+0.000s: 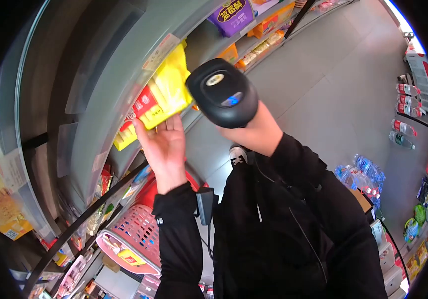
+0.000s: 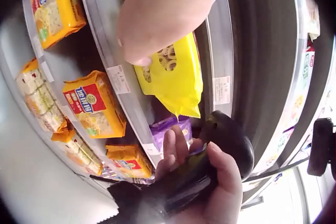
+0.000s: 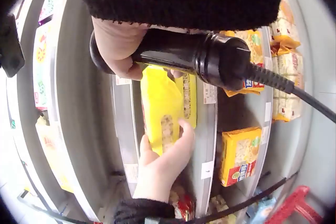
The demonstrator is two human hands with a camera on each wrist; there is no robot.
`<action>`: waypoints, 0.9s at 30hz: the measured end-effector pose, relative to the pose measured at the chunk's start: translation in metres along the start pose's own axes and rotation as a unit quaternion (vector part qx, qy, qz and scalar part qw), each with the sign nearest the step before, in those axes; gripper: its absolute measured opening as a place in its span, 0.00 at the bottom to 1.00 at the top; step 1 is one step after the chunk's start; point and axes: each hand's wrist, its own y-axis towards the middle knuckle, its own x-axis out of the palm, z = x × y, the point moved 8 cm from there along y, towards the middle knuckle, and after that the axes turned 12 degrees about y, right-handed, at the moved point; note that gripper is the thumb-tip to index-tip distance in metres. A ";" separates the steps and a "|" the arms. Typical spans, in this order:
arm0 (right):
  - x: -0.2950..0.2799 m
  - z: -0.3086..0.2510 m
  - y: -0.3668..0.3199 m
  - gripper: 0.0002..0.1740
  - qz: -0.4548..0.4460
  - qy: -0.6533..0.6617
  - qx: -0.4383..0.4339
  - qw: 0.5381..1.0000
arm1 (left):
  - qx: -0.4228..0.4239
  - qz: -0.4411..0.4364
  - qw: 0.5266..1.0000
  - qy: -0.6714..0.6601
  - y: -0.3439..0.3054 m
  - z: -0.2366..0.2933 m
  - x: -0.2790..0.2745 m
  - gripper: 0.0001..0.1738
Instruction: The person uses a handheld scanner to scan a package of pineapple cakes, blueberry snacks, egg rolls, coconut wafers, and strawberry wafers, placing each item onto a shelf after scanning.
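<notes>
One yellow packet [image 1: 166, 94], one black scanner [image 1: 222, 92], two hands, one pink basket [image 1: 134, 234] low beside shelving. Packet sits at front lip of grey shelf [image 1: 99, 99], shelf boards close either side; open aisle floor [image 1: 333, 74] behind scanner. Left hand [image 1: 164, 147] clasps packet's near end, thumb on one edge, fingers on other. Right hand [image 1: 254, 132] wrapped round scanner handle; scanner head just beside packet, beyond left fingertips.

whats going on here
A person stands at a shop shelf. Their left hand holds a yellow packet at the shelf's edge. Their right hand grips a scanner held right beside the packet. A red basket sits lower down by the shelves.
</notes>
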 end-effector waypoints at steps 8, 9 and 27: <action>0.013 0.001 0.063 0.21 -0.076 -0.231 -0.104 0.964 | 0.023 -0.041 0.991 0.127 0.055 0.010 0.035 0.25; 0.012 0.002 0.068 0.20 -0.090 -0.212 -0.079 0.970 | 0.014 -0.039 0.995 0.094 0.061 0.008 0.035 0.26; 0.014 0.002 0.128 0.21 -0.092 -0.204 -0.057 0.973 | 0.277 0.080 0.508 0.812 0.070 0.110 -0.034 0.19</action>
